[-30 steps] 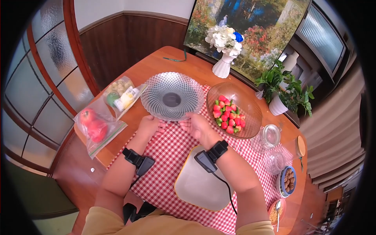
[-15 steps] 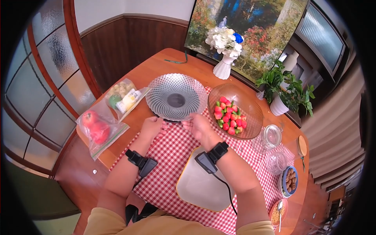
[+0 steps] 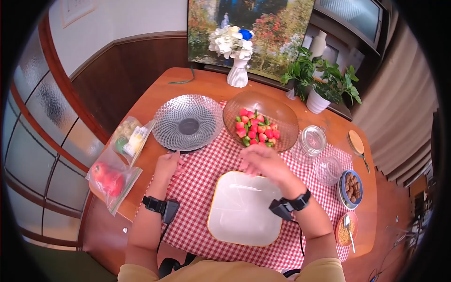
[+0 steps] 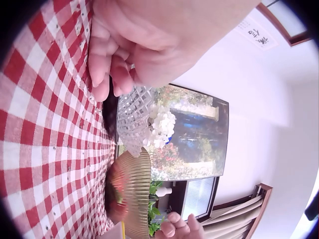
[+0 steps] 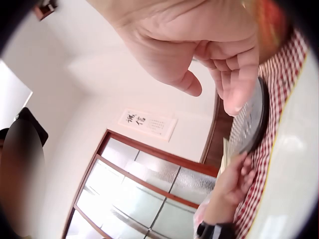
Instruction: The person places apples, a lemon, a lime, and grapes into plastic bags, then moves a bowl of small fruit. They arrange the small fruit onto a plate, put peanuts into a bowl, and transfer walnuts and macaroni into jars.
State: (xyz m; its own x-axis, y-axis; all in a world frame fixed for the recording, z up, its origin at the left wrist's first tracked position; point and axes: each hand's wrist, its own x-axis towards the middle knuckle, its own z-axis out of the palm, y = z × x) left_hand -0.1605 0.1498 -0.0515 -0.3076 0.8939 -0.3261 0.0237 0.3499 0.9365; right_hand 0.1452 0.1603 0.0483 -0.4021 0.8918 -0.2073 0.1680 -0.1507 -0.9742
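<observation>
My left hand is at the near left edge of a clear, diamond-patterned glass bowl, fingers loosely curled. In the left wrist view, its fingertips hang low over the checked cloth in front of that bowl. A dark round edge shows under the bowl in the right wrist view. My right hand hovers above the far edge of a white square dish with a yellow rim. Its fingers are relaxed and hold nothing. Just beyond it stands an amber glass bowl with small red and green fruits.
Bagged red fruits and another filled zip bag lie left. On the right are a clip-top jar, a glass bowl, walnuts in a bowl and a spoon in a small dish. A flower vase stands behind.
My right hand has left the glass bowl's edge and moved right and nearer, over the white dish. My left hand stays by the bowl. The head view has shifted toward the right.
</observation>
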